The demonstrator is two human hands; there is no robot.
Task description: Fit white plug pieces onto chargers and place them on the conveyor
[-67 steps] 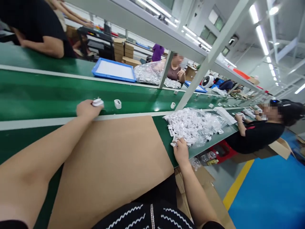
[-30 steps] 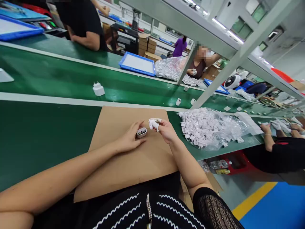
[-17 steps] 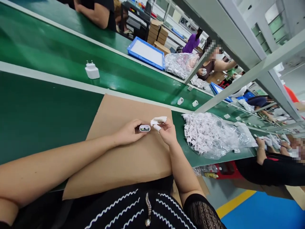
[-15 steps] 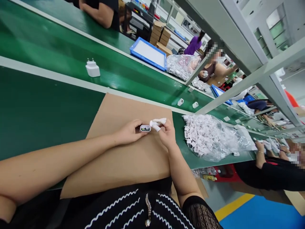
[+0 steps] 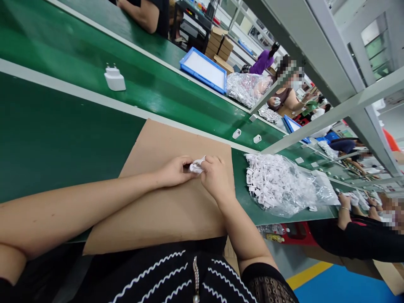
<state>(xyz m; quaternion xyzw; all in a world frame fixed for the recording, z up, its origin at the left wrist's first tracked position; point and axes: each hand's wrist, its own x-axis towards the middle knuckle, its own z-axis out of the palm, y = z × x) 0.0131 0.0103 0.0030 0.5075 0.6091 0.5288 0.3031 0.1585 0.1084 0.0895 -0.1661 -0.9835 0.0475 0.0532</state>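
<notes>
Over a sheet of brown cardboard (image 5: 164,210), my two hands meet at a white charger housing (image 5: 192,168). My left hand (image 5: 175,171) is closed round the housing from the left. From the right, my right hand (image 5: 217,176) is closed on a white plug cap (image 5: 199,162) held against the housing's open end. White covers sit on its thumb and a finger. The fingers hide most of both parts, so how far the cap sits in cannot be told. Right of the cardboard lies a clear bag (image 5: 280,181) full of white plug caps.
Beyond the cardboard runs a green conveyor belt (image 5: 158,101) carrying a white charger (image 5: 114,79) and small white housings (image 5: 236,134). A grey metal post (image 5: 312,122) rises at the right. Blue trays (image 5: 205,69) stand across the belt. Other people work nearby.
My right hand has turned and brought the plug cap onto the housing's open end, where circuitry showed before. The white charger on the belt has shifted left.
</notes>
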